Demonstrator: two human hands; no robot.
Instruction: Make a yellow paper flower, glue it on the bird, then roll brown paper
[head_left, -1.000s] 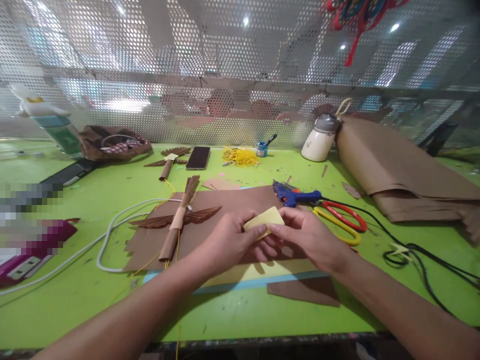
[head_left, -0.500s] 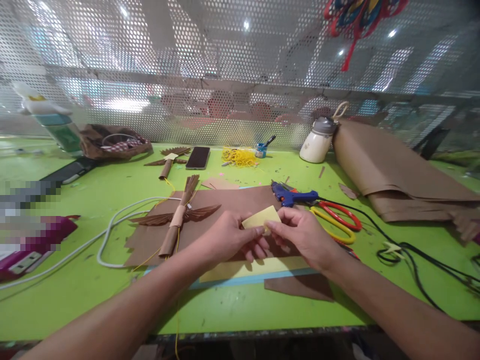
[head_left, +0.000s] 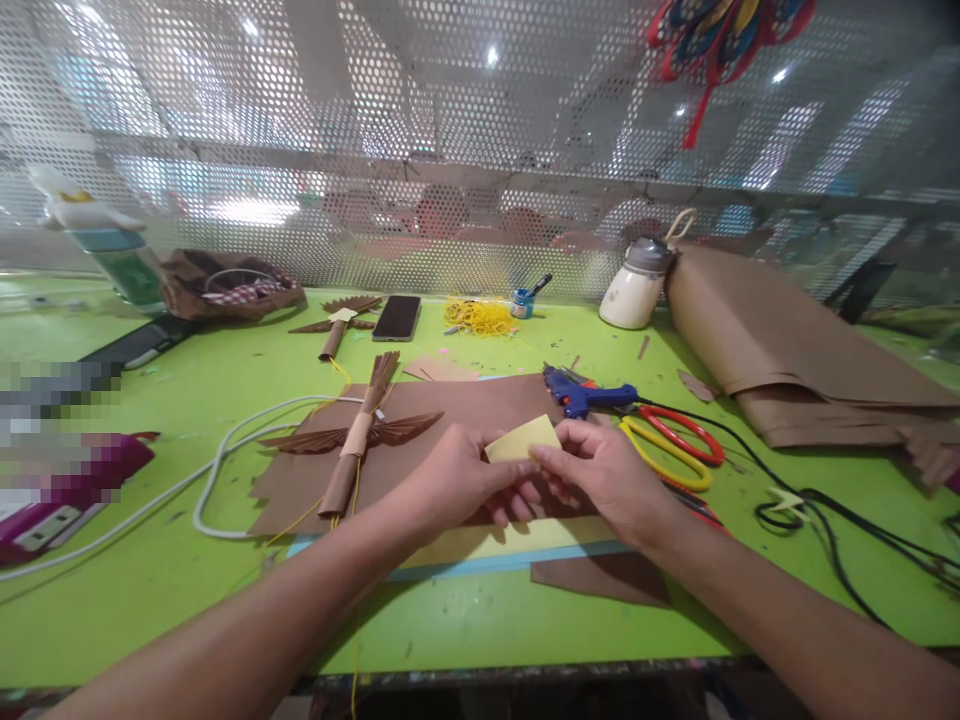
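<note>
Both hands pinch one small yellow paper piece (head_left: pixel 523 439) just above the brown paper sheet (head_left: pixel 465 400) on the green table (head_left: pixel 187 390). My left hand (head_left: pixel 463 478) grips its lower left edge, thumb on top. From the right, my right hand (head_left: pixel 600 476) holds the same edge with closed fingers. Under my hands lie a yellow sheet (head_left: pixel 517 540) and a blue sheet (head_left: pixel 480 567). A brown paper bird with spread wings (head_left: pixel 352 440) rests on the brown sheet's left part.
A blue glue gun (head_left: pixel 589 396) and red and yellow scissors (head_left: pixel 675 445) lie right of my hands, with black cables (head_left: pixel 832 520) beyond. Kraft paper (head_left: pixel 780 340), a white jar (head_left: pixel 637 285), yellow string (head_left: pixel 480 313), a phone (head_left: pixel 397 317) and a white cable (head_left: pixel 225 470) also crowd the table.
Both hands, with the yellow piece, stay almost still; the piece sits a touch lower and more level in my fingers. The view has shifted slightly.
</note>
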